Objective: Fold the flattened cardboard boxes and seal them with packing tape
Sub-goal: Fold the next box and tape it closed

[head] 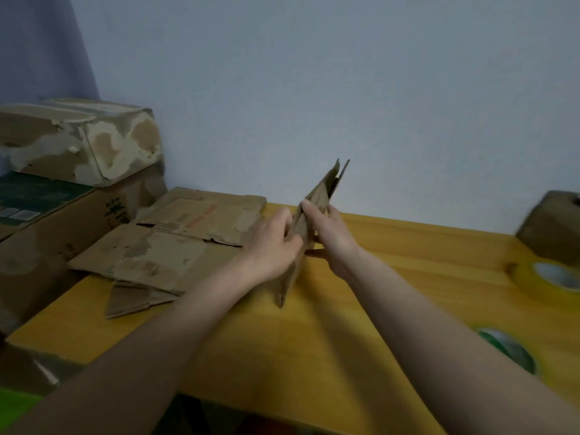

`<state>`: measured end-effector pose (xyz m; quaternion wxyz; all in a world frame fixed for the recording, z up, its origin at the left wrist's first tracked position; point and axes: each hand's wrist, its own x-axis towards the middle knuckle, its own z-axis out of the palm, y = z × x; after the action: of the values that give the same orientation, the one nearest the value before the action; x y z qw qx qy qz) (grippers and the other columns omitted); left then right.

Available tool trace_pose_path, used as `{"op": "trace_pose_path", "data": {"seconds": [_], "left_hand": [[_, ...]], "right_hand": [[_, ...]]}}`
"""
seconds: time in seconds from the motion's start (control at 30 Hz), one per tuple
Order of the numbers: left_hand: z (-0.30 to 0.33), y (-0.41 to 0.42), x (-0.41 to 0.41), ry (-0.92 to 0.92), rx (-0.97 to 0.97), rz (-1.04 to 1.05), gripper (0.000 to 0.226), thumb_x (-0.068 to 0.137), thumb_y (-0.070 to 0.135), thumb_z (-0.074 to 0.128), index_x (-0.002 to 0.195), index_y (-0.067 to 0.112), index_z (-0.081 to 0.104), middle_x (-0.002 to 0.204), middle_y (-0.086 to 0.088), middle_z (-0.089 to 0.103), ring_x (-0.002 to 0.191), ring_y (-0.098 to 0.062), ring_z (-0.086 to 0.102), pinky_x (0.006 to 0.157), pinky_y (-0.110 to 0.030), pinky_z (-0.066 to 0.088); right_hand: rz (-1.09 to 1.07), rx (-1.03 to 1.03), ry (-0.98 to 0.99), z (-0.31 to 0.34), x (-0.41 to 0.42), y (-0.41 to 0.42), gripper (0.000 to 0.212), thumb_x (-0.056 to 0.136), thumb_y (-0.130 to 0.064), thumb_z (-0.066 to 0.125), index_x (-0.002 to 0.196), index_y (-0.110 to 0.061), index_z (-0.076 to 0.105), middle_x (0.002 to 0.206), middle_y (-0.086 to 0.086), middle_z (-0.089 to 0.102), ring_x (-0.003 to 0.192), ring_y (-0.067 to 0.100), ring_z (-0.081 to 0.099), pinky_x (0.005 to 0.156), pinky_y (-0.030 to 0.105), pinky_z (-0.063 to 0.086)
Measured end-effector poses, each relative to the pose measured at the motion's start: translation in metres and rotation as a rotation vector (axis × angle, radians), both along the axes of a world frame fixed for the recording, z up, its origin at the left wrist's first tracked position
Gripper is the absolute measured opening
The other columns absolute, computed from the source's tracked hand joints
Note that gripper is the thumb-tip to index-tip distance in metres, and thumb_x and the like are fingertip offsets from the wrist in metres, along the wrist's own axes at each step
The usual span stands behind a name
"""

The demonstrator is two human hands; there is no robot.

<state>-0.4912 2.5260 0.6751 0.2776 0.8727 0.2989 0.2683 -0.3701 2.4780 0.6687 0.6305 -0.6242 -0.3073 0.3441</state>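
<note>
Left hand (276, 243) and right hand (329, 237) both grip 1 flattened box (317, 202), held on edge above the table (314, 356). 2 tape rolls (555, 276) at right; flat cardboard stack (175, 243) at left.

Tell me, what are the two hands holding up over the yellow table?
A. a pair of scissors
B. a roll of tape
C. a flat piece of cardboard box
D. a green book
C: the left hand and the right hand both grip a flattened cardboard box standing on edge between them, while the tape roll lies untouched on the table at the right.
</note>
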Motion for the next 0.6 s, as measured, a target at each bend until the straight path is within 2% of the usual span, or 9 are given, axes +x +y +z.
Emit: {"op": "trace_pose_path", "data": {"seconds": [0.1,0.17,0.23,0.27,0.33,0.37,0.43,0.5,0.6], "left_hand": [[0.0,-0.024,0.023,-0.012,-0.324,-0.178,0.024,0.089,0.013,0.055,0.077,0.016,0.035,0.072,-0.001,0.04,0.068,-0.015,0.039,0.061,-0.03,0.033],[-0.004,-0.04,0.036,-0.011,-0.442,-0.227,0.018,0.088,0.014,0.056,0.084,0.013,0.039,0.078,-0.004,0.044,0.073,-0.015,0.045,0.065,-0.03,0.037],[-0.011,-0.055,0.05,-0.091,-0.591,-0.233,0.019,0.09,0.018,0.057,0.095,0.012,0.04,0.086,-0.007,0.051,0.078,-0.017,0.054,0.07,-0.032,0.047],[-0.013,-0.061,0.057,-0.157,-0.698,-0.239,0.024,0.092,0.024,0.058,0.101,0.01,0.04,0.093,-0.01,0.056,0.083,-0.021,0.061,0.075,-0.037,0.054],[-0.017,-0.067,0.073,-0.215,-0.842,-0.219,0.038,0.095,0.041,0.054,0.114,0.01,0.044,0.103,-0.017,0.063,0.091,-0.03,0.068,0.083,-0.051,0.057],[-0.017,-0.066,0.081,-0.194,-0.86,-0.184,0.044,0.095,0.049,0.049,0.117,0.011,0.049,0.101,-0.016,0.066,0.089,-0.031,0.069,0.082,-0.053,0.057],[-0.015,-0.065,0.094,-0.114,-0.856,-0.089,0.054,0.096,0.058,0.041,0.117,0.011,0.058,0.085,-0.012,0.065,0.072,-0.027,0.067,0.076,-0.048,0.059],[-0.014,-0.063,0.105,-0.055,-0.853,-0.029,0.057,0.097,0.058,0.037,0.116,0.01,0.061,0.072,-0.007,0.057,0.054,-0.02,0.057,0.064,-0.04,0.058],[-0.012,-0.064,0.115,0.04,-0.782,0.007,0.047,0.099,0.047,0.041,0.114,0.007,0.061,0.079,-0.007,0.057,0.058,-0.019,0.056,0.052,-0.03,0.054]], "right_hand": [[-0.02,-0.085,-0.016,-0.003,0.018,-0.026,0.036,0.096,-0.039,0.05,0.124,-0.017,0.051,0.107,0.004,0.066,0.093,0.02,0.064,0.069,0.034,0.055],[-0.031,-0.16,-0.063,-0.004,0.025,-0.044,0.031,0.096,-0.033,0.046,0.117,-0.013,0.057,0.1,0.006,0.067,0.085,0.02,0.064,0.066,0.032,0.053],[-0.056,-0.206,-0.118,-0.005,0.036,-0.06,0.032,0.095,-0.027,0.046,0.11,-0.005,0.063,0.089,0.009,0.066,0.076,0.02,0.063,0.064,0.031,0.051],[-0.063,-0.21,-0.132,-0.006,0.041,-0.068,0.031,0.094,-0.024,0.048,0.106,-0.001,0.066,0.086,0.009,0.067,0.073,0.02,0.063,0.063,0.031,0.051],[-0.059,-0.213,-0.175,-0.007,0.048,-0.082,0.03,0.095,-0.023,0.05,0.094,0.001,0.069,0.08,0.009,0.07,0.068,0.019,0.065,0.06,0.028,0.054],[-0.053,-0.223,-0.207,-0.007,0.051,-0.086,0.031,0.095,-0.023,0.05,0.086,0.001,0.068,0.075,0.008,0.069,0.064,0.018,0.064,0.059,0.028,0.053],[-0.04,-0.25,-0.265,-0.01,0.054,-0.092,0.028,0.094,-0.017,0.05,0.074,-0.004,0.063,0.067,0.007,0.063,0.06,0.017,0.058,0.057,0.027,0.047],[-0.029,-0.257,-0.291,-0.014,0.057,-0.095,0.02,0.09,-0.007,0.05,0.075,-0.005,0.063,0.071,0.009,0.063,0.065,0.02,0.059,0.06,0.028,0.045],[-0.035,-0.257,-0.27,-0.016,0.062,-0.1,0.021,0.086,0.001,0.046,0.074,-0.007,0.061,0.072,0.011,0.061,0.07,0.024,0.058,0.064,0.031,0.044]]}}
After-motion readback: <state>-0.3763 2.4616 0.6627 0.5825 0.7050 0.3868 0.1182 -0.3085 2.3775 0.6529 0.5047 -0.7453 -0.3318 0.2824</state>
